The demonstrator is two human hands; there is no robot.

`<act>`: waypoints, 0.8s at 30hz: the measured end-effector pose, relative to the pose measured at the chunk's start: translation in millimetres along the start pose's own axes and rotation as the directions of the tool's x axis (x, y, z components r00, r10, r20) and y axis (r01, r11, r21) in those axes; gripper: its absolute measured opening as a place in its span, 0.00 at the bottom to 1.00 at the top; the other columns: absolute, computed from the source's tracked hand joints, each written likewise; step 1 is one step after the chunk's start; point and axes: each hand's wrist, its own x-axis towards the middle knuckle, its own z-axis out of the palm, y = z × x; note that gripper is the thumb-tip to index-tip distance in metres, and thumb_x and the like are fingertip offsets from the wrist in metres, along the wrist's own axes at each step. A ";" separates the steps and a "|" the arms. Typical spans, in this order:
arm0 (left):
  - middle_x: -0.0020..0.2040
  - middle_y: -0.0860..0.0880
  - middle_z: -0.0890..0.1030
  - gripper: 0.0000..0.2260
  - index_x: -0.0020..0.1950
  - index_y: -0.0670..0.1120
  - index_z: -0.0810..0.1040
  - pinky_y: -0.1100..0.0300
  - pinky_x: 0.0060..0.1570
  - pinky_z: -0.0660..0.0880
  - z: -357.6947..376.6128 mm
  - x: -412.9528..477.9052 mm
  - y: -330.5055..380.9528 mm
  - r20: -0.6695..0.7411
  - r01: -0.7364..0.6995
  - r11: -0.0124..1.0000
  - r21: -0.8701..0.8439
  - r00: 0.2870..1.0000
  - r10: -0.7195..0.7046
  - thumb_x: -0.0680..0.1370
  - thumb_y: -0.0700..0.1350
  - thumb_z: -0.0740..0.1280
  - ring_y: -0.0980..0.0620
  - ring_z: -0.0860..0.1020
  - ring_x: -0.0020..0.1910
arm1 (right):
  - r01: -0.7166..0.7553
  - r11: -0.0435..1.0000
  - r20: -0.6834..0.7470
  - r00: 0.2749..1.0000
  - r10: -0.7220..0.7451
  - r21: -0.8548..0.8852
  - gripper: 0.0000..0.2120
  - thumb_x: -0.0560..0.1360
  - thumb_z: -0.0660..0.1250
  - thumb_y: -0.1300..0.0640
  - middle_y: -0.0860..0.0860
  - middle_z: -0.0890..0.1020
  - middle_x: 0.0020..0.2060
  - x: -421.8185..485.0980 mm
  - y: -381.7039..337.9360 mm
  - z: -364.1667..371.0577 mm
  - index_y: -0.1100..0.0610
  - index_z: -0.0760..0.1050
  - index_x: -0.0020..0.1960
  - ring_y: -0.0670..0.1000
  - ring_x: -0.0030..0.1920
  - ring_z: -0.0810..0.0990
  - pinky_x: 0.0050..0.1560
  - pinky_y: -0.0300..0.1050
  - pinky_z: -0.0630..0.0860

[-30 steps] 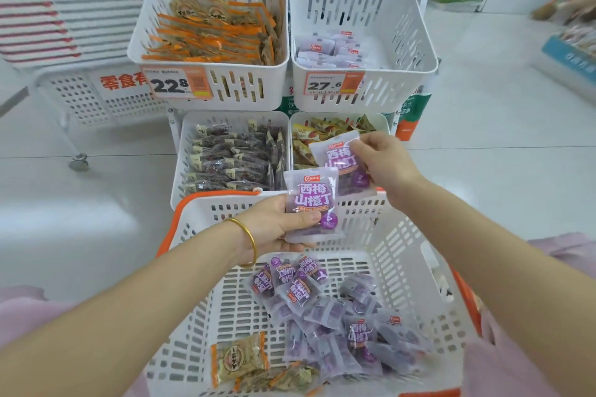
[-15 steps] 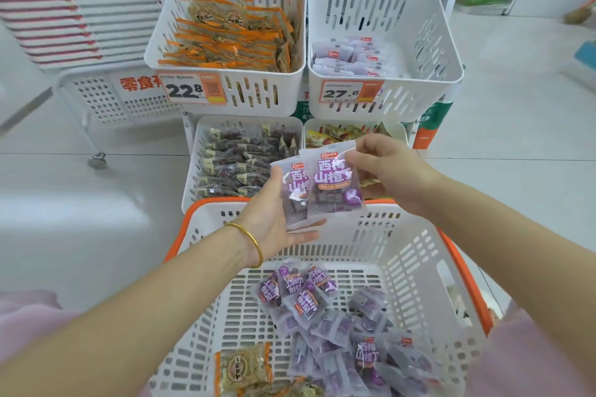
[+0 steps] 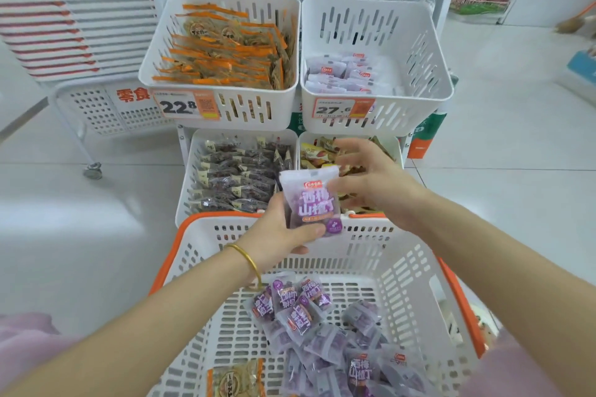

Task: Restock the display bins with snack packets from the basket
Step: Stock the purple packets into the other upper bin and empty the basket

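Observation:
My left hand (image 3: 283,229) grips a small stack of purple snack packets (image 3: 311,200) upright above the far rim of the white basket with the orange rim (image 3: 180,235). My right hand (image 3: 374,180) hovers just right of the stack with fingers spread and relaxed, its thumb close to the top packet's edge. More purple packets (image 3: 300,309) lie loose in the basket, along with a brown packet (image 3: 233,380) at the near edge. The upper right display bin (image 3: 429,51) holds a low layer of the same purple packets (image 3: 342,74).
The upper left bin (image 3: 154,55) is full of orange packets, with price tags on both upper bins. Lower bins hold dark packets (image 3: 238,177) and yellow-brown packets (image 3: 312,151). A wheeled white rack (image 3: 93,106) stands on the left; white floor lies on both sides.
The right hand has laid its packet against the one in the left hand and let go, its fingers now spread. The left hand now holds both together, raised slightly.

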 end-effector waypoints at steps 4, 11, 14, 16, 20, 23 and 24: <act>0.62 0.53 0.73 0.33 0.65 0.50 0.56 0.52 0.62 0.72 -9.3 18.4 32.5 0.079 -0.082 0.973 0.216 0.995 0.067 0.69 0.47 0.74 0.55 0.74 0.61 | 0.017 0.962 0.394 0.914 0.095 -0.272 0.32 0.71 0.73 0.61 0.46 0.76 0.60 7.5 -39.5 -41.9 0.47 0.65 0.71 0.48 0.55 0.80 0.47 0.45 0.81; 0.66 0.48 0.71 0.41 0.68 0.51 0.54 0.53 0.65 0.70 10.7 109.9 126.6 0.068 -0.282 0.853 0.439 0.957 0.282 0.64 0.54 0.76 0.53 0.72 0.63 | 0.140 0.969 0.212 0.973 -0.096 -0.203 0.19 0.69 0.71 0.71 0.57 0.84 0.48 52.1 -80.2 -115.0 0.58 0.75 0.57 0.56 0.45 0.84 0.44 0.51 0.83; 0.69 0.50 0.63 0.43 0.74 0.46 0.53 0.69 0.62 0.58 19.9 144.5 151.4 -0.010 -0.384 0.704 0.597 0.874 0.486 0.68 0.50 0.76 0.59 0.62 0.64 | 0.225 0.946 -0.083 0.965 -0.250 -0.235 0.20 0.68 0.72 0.71 0.54 0.82 0.46 75.7 -92.9 -154.1 0.56 0.76 0.56 0.54 0.43 0.84 0.43 0.51 0.83; 0.71 0.50 0.60 0.38 0.75 0.45 0.54 0.69 0.63 0.54 20.2 161.2 152.0 0.013 -0.360 0.554 0.751 0.847 0.531 0.72 0.52 0.71 0.56 0.59 0.69 | 0.202 0.902 -0.251 0.917 -0.311 -0.382 0.23 0.68 0.72 0.71 0.52 0.80 0.49 95.0 -92.2 -175.7 0.58 0.75 0.60 0.56 0.44 0.82 0.46 0.54 0.82; 0.77 0.50 0.55 0.33 0.75 0.49 0.56 0.57 0.73 0.45 20.2 179.2 127.0 0.099 -0.228 0.246 0.942 0.890 0.445 0.75 0.62 0.61 0.51 0.50 0.76 | 0.017 0.537 -0.182 0.932 -0.315 -0.844 0.22 0.69 0.71 0.66 0.52 0.80 0.55 132.7 -69.8 -186.8 0.56 0.75 0.62 0.55 0.52 0.77 0.53 0.45 0.74; 0.76 0.51 0.58 0.32 0.74 0.51 0.58 0.55 0.73 0.45 24.1 179.7 119.5 0.115 -0.205 0.136 0.969 0.866 0.486 0.75 0.65 0.59 0.51 0.52 0.75 | -0.017 0.435 -0.144 0.954 -0.262 -0.900 0.23 0.70 0.66 0.69 0.53 0.78 0.58 152.5 -47.2 -179.0 0.56 0.74 0.63 0.56 0.57 0.75 0.52 0.45 0.73; 0.75 0.51 0.59 0.32 0.74 0.51 0.59 0.55 0.73 0.45 24.5 179.4 118.5 0.120 -0.205 0.118 0.972 0.857 0.501 0.74 0.65 0.59 0.50 0.53 0.75 | -0.023 0.442 -0.140 0.962 -0.234 -0.896 0.23 0.70 0.65 0.69 0.54 0.78 0.59 156.0 -41.6 -175.6 0.56 0.74 0.63 0.56 0.57 0.75 0.51 0.44 0.73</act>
